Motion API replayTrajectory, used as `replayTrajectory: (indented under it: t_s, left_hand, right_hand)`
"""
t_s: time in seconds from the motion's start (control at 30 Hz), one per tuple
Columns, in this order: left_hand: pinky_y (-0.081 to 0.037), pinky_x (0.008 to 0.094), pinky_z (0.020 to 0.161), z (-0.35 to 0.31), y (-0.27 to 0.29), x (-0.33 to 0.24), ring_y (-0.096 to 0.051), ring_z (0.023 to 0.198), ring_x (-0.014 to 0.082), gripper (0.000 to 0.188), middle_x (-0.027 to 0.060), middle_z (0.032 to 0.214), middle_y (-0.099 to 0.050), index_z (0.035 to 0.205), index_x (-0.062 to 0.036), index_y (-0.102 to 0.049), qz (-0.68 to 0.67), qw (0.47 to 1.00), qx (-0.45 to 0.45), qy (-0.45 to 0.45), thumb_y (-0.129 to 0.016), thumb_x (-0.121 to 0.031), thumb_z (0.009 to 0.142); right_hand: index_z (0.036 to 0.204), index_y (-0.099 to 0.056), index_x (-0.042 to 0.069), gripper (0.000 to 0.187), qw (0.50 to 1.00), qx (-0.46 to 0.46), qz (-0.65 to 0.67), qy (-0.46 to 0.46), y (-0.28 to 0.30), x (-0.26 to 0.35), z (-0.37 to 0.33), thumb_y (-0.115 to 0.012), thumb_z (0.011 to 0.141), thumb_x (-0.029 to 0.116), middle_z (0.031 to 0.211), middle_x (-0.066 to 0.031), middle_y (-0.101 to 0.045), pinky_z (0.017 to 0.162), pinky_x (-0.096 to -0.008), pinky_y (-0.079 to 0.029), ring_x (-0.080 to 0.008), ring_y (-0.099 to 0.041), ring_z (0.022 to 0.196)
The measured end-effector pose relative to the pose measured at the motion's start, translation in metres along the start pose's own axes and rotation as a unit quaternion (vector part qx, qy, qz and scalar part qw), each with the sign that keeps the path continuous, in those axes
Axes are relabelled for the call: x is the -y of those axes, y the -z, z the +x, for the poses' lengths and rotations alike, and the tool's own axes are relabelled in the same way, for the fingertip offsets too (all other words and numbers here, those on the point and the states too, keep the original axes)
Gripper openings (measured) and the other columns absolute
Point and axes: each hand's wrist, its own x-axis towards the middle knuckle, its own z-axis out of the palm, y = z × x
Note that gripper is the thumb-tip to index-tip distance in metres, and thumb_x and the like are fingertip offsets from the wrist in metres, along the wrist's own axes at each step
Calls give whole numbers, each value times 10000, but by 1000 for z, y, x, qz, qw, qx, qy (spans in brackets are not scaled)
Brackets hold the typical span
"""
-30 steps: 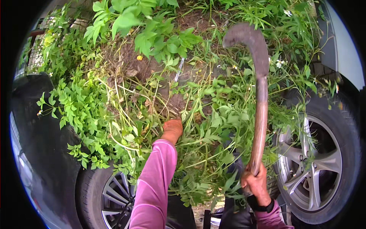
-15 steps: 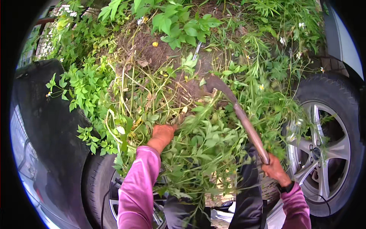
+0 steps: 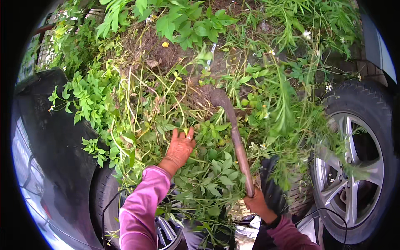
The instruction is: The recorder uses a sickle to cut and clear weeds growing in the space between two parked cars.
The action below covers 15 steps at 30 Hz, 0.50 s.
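My right hand [image 3: 260,204], a dark band at its wrist, is closed round the lower end of a sickle's long wooden handle. The sickle [image 3: 241,155] slants up and left, and its dark, curved blade [image 3: 219,98] lies among stems near bare soil. My left hand [image 3: 180,149] rests back upward on the cut greenery, fingers apart and partly among leaves. Beneath and in front of it spreads a heap of leafy weeds [image 3: 216,171], which hides part of my legs. Pale, tangled stems [image 3: 143,93] lie beyond the left hand.
A dark car panel [image 3: 50,137] and a tyre [image 3: 104,200] stand at the left. On the right is a wheel with a silver rim [image 3: 354,166]. Tall weeds with white flowers [image 3: 291,87] grow near it. A broad-leaved plant [image 3: 187,23] stands at the far side.
My left hand has loosened from a fist to spread fingers and shifted slightly away from me. My right hand has brought the sickle left and nearer, its handle now steeper.
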Motion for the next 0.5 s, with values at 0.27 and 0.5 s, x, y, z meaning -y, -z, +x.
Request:
replayTrajectory:
  t_s: [0.27, 0.5]
  left_hand:
    - [-349, 390, 823, 135, 14, -4, -525, 827, 323, 297, 165, 911, -550, 963, -67, -500, -354, 909, -159, 151, -500, -103, 668]
    - [-319, 418, 842, 191, -35, -9, -444, 1032, 248, 330, 113, 933, -575, 1011, -85, -484, -239, 950, 33, 197, -513, -170, 694]
  right_hand:
    - [852, -423, 9, 210, 987, 38, 128, -91, -3, 25, -23, -523, 669, -15, 561, -30, -442, 366, -240, -363, -102, -453, 413]
    - [832, -425, 13, 240, 997, -43, 55, 20, 27, 25, -5, -553, 631, -5, 580, -35, -459, 407, -237, -376, -83, -450, 441]
